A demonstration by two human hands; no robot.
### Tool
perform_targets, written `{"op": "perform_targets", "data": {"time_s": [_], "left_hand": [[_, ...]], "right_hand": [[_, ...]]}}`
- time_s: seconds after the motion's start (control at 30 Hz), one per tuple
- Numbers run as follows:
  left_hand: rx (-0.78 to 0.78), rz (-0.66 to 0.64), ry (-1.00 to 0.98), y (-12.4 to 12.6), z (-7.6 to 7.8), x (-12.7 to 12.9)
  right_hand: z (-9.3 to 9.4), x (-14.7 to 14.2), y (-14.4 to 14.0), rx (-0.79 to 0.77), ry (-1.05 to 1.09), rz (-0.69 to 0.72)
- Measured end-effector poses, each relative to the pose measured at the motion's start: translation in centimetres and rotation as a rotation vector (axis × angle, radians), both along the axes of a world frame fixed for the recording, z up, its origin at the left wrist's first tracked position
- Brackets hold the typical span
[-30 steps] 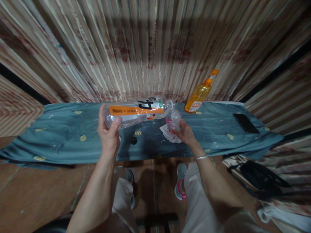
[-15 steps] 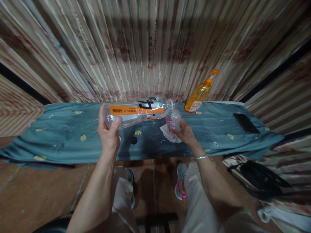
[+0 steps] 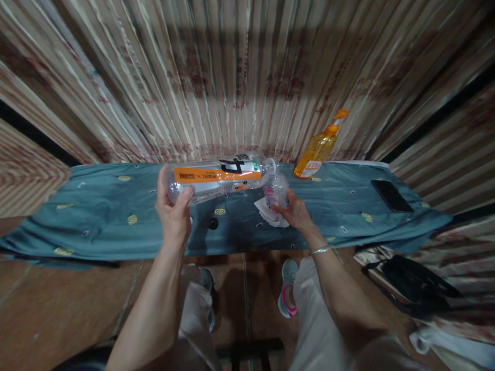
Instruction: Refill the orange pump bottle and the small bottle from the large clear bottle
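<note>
My left hand (image 3: 174,206) is wrapped round the base end of a large clear plastic bottle (image 3: 216,178) with an orange and silver label. That bottle lies nearly level in the air, its neck pointing right. Its mouth meets the top of a small clear plastic bottle (image 3: 276,188) with a pink print, which stands on the table. My right hand (image 3: 296,210) grips the small bottle from the right side. Beneath the small bottle is a crumpled white tissue (image 3: 270,214). Whether liquid passes between the two bottles I cannot make out.
An orange pump bottle (image 3: 315,152) stands behind on the right. Farther right lies a black phone (image 3: 392,196). A small black cap (image 3: 213,223) rests near the front of the teal tablecloth (image 3: 104,206). A dark bag (image 3: 417,281) is at the lower right; a striped curtain (image 3: 247,77) hangs behind.
The large bottle's label has turned slightly about its long axis. Both hands and the small bottle hold the same positions.
</note>
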State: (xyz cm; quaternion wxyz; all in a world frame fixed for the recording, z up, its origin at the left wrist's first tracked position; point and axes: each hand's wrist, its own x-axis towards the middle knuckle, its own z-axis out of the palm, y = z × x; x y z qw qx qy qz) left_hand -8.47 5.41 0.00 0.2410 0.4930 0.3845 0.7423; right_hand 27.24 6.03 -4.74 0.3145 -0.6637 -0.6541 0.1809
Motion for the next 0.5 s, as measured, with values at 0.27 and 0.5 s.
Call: {"op": "perform_targets", "data": {"time_s": [0.27,0.5], "left_hand": [[0.005,-0.01,0.011,0.12,-0.37,-0.28],[-0.015,0.0,0.035,0.02,-0.19,-0.36]], "right_hand": [[0.08,0.05,0.06,-0.021,-0.011,-0.01],[-0.41,0.27,0.17,0.019,-0.033,0.004]]}}
